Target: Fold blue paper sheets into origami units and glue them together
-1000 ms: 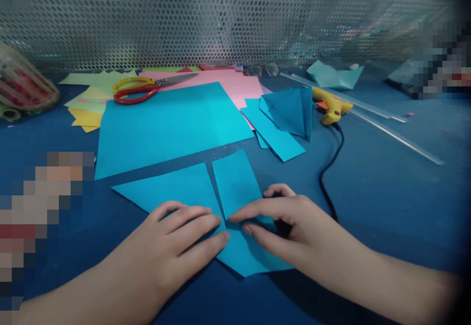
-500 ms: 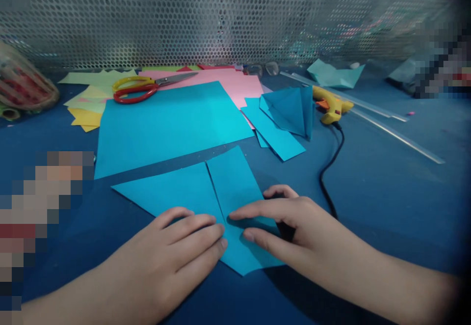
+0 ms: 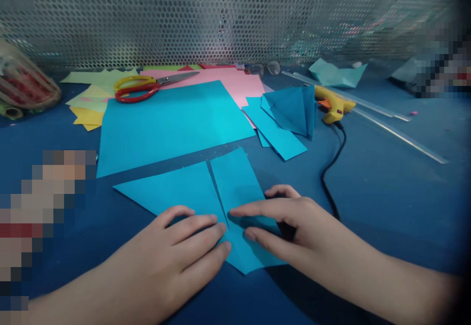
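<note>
In front of me on the table lies a blue sheet of paper (image 3: 176, 182), with a slit running from its far edge toward the near side. To the right of the slit is a rectangular strip (image 3: 237, 175), joined to the sheet at the near end. My left hand (image 3: 184, 246) rests flat on the sheet left of the slit, fingers stretched out. Over the strip is my right hand (image 3: 287, 222), thumb and index finger apart with their tips on the paper. Its other fingers reach past the strip's right edge and are partly hidden.
Behind lies a larger blue sheet (image 3: 176, 128), with scissors (image 3: 138, 89) at its far edge over pink paper (image 3: 239, 87). Further right are blue paper strips (image 3: 281, 138), a folded blue paper piece (image 3: 290, 109), a yellow glue gun (image 3: 333, 106) with its cord, and clear sticks (image 3: 401, 136).
The slit has widened at the far end and runs further toward me. The strip has shifted slightly right, away from the rest of the sheet; both hands have barely moved.
</note>
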`<move>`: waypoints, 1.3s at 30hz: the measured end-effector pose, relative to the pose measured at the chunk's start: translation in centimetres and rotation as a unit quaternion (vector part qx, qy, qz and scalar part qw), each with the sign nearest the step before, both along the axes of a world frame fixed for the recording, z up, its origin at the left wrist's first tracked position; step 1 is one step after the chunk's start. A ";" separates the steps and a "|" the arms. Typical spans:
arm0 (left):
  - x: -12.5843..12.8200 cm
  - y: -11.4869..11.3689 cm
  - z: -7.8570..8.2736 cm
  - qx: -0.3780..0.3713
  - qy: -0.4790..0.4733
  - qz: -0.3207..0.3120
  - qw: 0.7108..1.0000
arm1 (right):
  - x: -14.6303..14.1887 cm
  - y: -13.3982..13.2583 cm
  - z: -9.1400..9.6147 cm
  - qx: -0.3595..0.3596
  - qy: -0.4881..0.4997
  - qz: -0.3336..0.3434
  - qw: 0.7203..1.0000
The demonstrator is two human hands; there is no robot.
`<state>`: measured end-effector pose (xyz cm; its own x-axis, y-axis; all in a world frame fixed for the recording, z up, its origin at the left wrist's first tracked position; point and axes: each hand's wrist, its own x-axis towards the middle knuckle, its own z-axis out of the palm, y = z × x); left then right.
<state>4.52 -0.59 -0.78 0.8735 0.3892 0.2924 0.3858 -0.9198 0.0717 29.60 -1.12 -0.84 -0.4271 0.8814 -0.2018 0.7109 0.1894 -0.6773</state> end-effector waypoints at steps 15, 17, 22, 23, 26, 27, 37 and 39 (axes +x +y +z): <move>-0.6 0.0 -0.2 -0.020 0.052 -0.022 0.998 | -0.1 -0.1 0.1 -0.003 0.026 0.019 0.999; -0.8 0.0 -0.3 -0.030 0.061 -0.021 0.997 | -0.1 -0.1 0.0 -0.004 0.027 0.020 0.999; -0.6 -0.1 -0.5 -0.033 0.054 -0.020 0.998 | 0.0 0.0 0.1 -0.001 0.025 0.024 0.999; -0.5 -0.1 -0.5 -0.034 0.048 -0.018 0.998 | 0.0 0.0 0.1 0.001 0.025 0.026 0.999; -0.3 -0.2 -0.7 -0.041 0.028 -0.009 0.999 | 0.0 0.0 0.0 0.005 0.026 0.030 0.999; -0.3 -0.2 -0.8 -0.043 0.026 -0.007 0.999 | 0.1 0.0 0.0 0.005 0.027 0.030 0.999; -0.4 -0.5 -1.2 -0.017 0.036 0.013 0.999 | 0.1 0.0 0.3 0.000 0.027 0.010 1.000; -0.6 -0.7 -1.4 -0.007 0.044 0.031 0.999 | 0.1 -0.1 0.4 -0.013 0.032 0.006 0.999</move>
<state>3.96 -1.29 -2.18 0.8696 0.4472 0.2094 0.4478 -0.8929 0.0473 29.70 -1.25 -0.42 -0.4503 0.8708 -0.1975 0.6644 0.1790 -0.7256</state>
